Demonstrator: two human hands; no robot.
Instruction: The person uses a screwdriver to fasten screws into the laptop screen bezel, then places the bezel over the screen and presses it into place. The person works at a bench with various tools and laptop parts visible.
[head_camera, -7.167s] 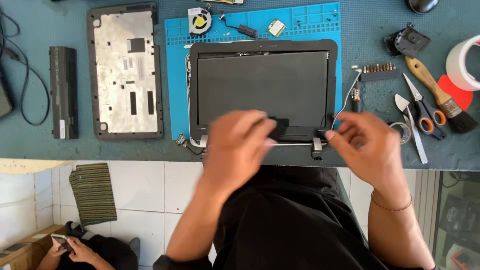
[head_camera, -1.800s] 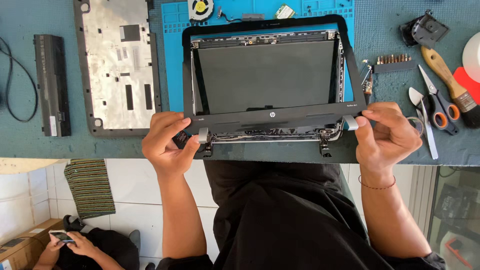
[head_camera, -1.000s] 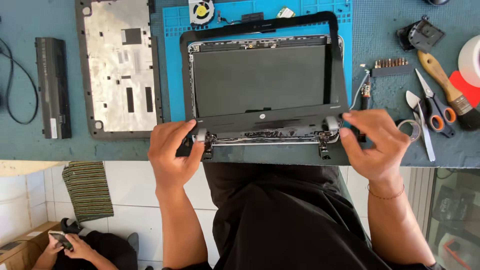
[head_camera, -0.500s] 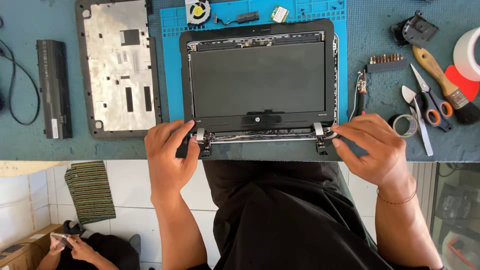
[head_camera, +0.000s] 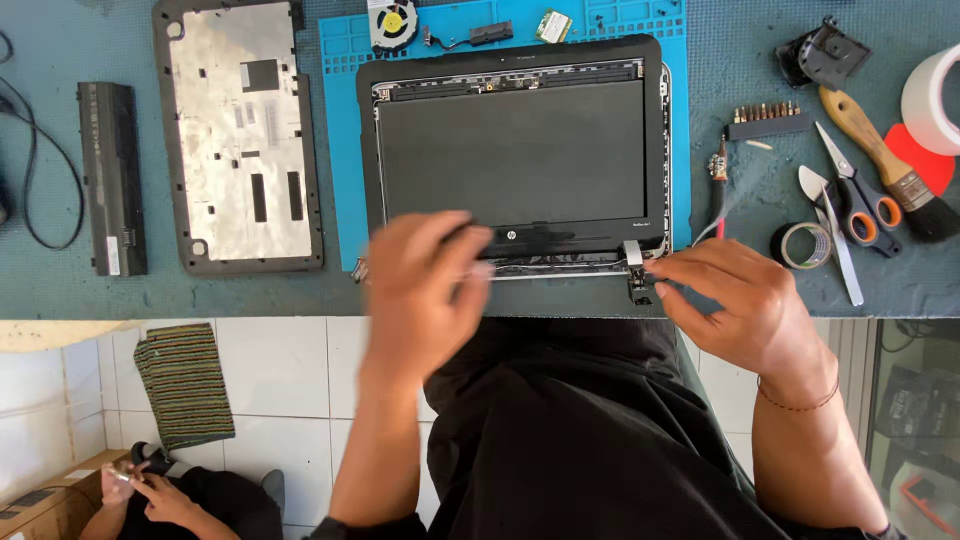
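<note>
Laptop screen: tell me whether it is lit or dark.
Dark. The laptop screen shows a plain black panel with no image, lying flat on the blue mat.

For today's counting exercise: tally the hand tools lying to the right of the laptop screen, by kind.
Scissors: 1
Brush: 1
Tape rolls: 2
Bit holder: 1
Total: 5

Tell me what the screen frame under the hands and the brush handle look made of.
Screen frame: probably matte black plastic, thin, with an even dull sheen. Brush handle: looks like varnished wood, tan and slightly glossy, with a metal band at the dark bristles.
</note>
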